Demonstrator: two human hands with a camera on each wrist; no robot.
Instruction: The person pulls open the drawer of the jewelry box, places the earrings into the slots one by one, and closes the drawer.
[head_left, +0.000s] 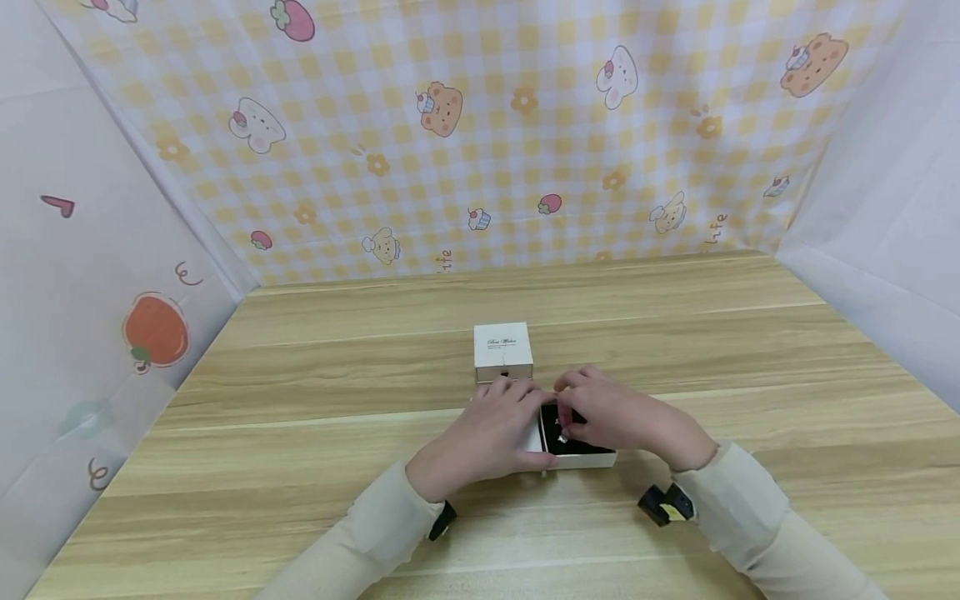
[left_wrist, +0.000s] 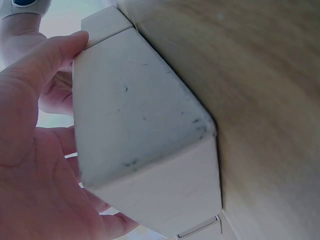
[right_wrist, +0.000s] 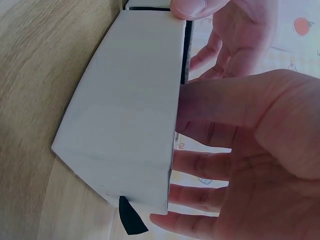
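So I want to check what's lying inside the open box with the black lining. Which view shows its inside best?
The head view: it looks down into the open box, showing the black lining and a small pale item between the left hand and right hand. Both wrist views show only its white outer walls.

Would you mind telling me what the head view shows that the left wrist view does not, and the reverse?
Only the head view shows the second white box standing farther back on the table, the black lining of the near box, the right hand reaching into it, and the patterned backdrop. Only the left wrist view shows the near box's outer side wall up close, with faint dark scuffs. Both show the left hand holding the near box on the wooden table.
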